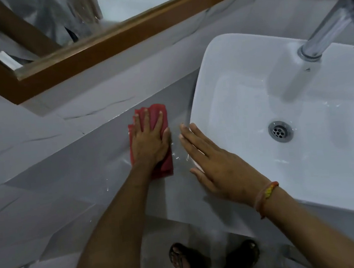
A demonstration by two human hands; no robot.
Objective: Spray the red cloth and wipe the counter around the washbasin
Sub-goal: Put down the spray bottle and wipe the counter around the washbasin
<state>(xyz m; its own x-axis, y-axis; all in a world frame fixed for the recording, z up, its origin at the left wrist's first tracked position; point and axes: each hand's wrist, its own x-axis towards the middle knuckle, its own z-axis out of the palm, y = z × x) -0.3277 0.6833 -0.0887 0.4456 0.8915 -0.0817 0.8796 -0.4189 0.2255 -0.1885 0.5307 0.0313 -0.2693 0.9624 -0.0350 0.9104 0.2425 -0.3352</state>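
Observation:
A folded red cloth lies flat on the grey marble counter, just left of the white rectangular washbasin. My left hand presses down on the cloth with fingers spread, covering most of it. My right hand rests flat with fingers apart on the basin's left rim and front corner, holding nothing. Small water droplets shine on the counter between the two hands. No spray bottle is in view.
A chrome tap reaches over the basin from the upper right, above the drain. A wood-framed mirror hangs on the wall behind the counter. Below the counter edge, my feet in dark sandals stand on the tiled floor.

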